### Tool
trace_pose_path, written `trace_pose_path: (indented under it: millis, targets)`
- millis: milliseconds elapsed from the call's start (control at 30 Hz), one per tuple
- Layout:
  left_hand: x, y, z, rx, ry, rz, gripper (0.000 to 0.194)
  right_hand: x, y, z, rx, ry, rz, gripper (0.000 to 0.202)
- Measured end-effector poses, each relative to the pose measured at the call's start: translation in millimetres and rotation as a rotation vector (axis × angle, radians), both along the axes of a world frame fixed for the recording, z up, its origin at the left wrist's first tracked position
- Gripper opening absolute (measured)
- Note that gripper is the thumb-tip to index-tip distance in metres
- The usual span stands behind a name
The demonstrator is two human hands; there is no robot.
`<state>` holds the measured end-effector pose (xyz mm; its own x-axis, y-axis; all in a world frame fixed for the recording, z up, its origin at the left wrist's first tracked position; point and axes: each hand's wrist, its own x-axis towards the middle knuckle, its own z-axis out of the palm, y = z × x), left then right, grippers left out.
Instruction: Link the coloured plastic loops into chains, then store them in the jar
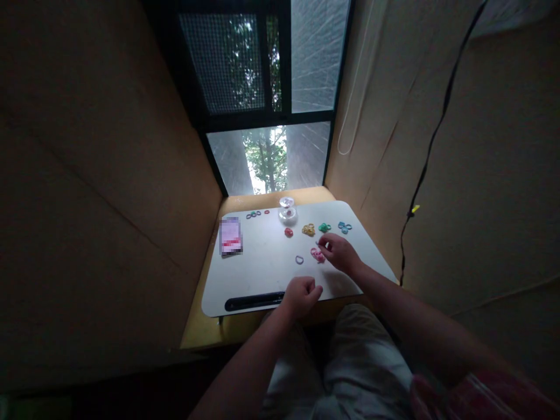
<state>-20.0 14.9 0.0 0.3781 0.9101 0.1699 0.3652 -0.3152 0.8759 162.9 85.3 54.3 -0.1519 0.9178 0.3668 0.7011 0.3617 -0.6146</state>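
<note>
My right hand (336,251) is over the right part of the white table top, its thumb and fingers pinched. A small pale bit, seemingly a hair tie (317,242), pokes out at the fingertips. Just below it lies a pile of pink hair ties (317,255). A single greyish-purple hair tie (299,259) rests to the left of that pile. My left hand (301,294) is closed in a fist at the table's front edge, by the black tray slot; whatever is inside it, if anything, is hidden.
Piles of red (289,232), yellow (308,230), green (324,227) and blue hair ties (345,227) form a row. Behind stands an open clear round container (287,215). Several loose ties (253,214) lie at the back left, near a pixelated phone-like rectangle (230,236).
</note>
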Motion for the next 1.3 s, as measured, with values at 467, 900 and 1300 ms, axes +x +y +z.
trace_pose_path:
  millis: [467, 900, 1300]
  targets:
    - [-91.9, 28.0, 29.2, 0.04, 0.282, 0.014, 0.027, -31.2, -42.6, -42.2, 0.099, -0.232, 0.111, 0.022]
    - [-154.3, 227.0, 89.2, 0.141, 0.849, 0.445, 0.024, -11.0, -54.3, -65.4, -0.169, -0.062, 0.049, 0.017]
    - [-130.5, 248.7, 82.1, 0.027, 1.003, 0.494, 0.021, -12.2, -53.3, -65.1, -0.167, 0.023, 0.07, 0.012]
